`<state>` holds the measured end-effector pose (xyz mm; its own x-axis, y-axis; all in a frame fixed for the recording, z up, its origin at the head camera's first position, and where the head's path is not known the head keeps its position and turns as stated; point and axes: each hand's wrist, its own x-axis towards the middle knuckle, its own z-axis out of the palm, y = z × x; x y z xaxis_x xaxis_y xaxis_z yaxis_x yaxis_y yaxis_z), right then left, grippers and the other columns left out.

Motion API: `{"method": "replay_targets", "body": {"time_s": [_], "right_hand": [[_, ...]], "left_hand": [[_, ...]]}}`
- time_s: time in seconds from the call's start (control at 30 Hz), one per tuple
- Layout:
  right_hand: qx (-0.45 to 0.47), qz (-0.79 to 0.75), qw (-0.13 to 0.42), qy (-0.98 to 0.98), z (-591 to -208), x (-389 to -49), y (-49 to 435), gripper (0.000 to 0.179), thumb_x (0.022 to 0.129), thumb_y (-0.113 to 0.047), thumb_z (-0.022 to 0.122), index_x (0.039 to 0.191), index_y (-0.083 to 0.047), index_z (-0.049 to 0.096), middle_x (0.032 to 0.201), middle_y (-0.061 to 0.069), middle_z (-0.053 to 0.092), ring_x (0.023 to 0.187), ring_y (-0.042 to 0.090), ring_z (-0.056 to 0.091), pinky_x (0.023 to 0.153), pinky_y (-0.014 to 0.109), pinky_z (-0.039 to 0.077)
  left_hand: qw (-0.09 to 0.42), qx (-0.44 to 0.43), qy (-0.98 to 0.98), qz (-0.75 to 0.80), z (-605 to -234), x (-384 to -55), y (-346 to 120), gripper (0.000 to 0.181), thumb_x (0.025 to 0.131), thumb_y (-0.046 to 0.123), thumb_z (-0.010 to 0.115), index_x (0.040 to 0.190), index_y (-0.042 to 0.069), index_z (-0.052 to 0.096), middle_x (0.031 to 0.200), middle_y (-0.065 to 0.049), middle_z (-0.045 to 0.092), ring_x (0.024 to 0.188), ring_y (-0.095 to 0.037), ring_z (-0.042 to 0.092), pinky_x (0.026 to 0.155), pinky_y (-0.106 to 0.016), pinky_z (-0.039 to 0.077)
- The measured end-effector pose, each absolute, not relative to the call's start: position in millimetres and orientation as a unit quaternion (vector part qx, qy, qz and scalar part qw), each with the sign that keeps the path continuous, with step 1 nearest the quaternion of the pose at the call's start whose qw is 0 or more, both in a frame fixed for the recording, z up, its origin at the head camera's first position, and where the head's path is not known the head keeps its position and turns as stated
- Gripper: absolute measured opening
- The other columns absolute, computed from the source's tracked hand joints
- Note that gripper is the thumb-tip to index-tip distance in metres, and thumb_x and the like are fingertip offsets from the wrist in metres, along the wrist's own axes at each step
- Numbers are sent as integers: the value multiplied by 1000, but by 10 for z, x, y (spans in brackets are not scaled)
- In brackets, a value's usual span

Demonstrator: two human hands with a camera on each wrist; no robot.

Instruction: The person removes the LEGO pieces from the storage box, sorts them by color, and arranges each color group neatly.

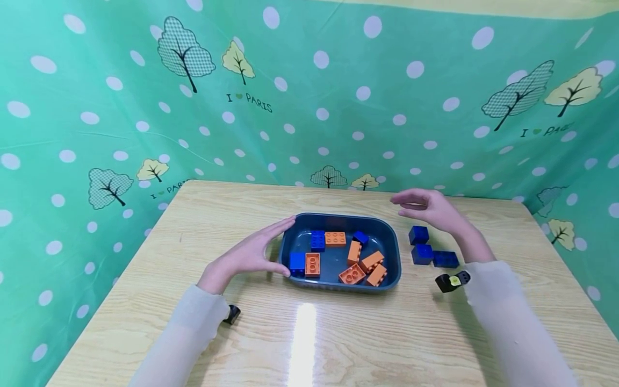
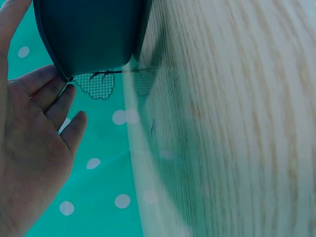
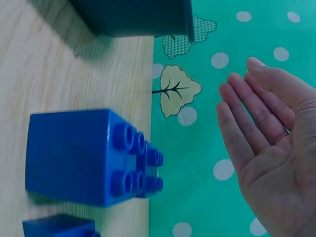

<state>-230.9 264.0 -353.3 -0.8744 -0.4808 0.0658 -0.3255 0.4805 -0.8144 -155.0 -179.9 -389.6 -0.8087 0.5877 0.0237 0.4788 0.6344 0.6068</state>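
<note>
My left hand (image 1: 249, 251) reaches the left end of a dark blue tray (image 1: 397, 242), thumb at the near corner and fingers at the far corner. In the left wrist view its fairly straight fingers (image 2: 61, 106) touch the tray's rim (image 2: 52, 54). Orange toy bricks (image 1: 335, 238) and blue toy bricks (image 1: 317, 241) lie in the tray. My right hand (image 1: 430, 208) hovers beyond the tray's right end, holding nothing, its fingers extended. Nearest to it on the table are three blue bricks (image 1: 418, 235), their studs showing in the right wrist view.
The wooden table (image 1: 232, 344) carries the tray and loose bricks. A green dotted cloth (image 1: 338, 140) hangs behind its far edge. Black wrist devices (image 1: 452, 281) sit at both sleeves.
</note>
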Motion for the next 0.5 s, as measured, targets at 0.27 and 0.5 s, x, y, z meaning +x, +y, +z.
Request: {"method": "replay_targets", "body": {"time_s": [0.27, 0.5], "right_hand": [[-226, -449, 96, 859, -3480, -2328, 2493, 40, 97, -19, 66, 135, -7, 60, 138, 16, 61, 132, 40, 54, 95, 10, 50], [-243, -454, 96, 852, -3426, -2360, 2353, 41, 96, -19, 68, 133, -4, 60, 137, 21, 61, 128, 33, 59, 95, 13, 52]], "left_hand": [[92, 292, 899, 314, -3891, -1545, -1802, 116, 70, 49, 87, 160, 18, 21, 168, 1, 18, 154, -30, 22, 121, -58, 27], [93, 292, 898, 316, -3885, -1544, -1805, 116, 70, 50, 87, 161, 19, 21, 168, 2, 18, 154, -29, 23, 122, -58, 27]]}}
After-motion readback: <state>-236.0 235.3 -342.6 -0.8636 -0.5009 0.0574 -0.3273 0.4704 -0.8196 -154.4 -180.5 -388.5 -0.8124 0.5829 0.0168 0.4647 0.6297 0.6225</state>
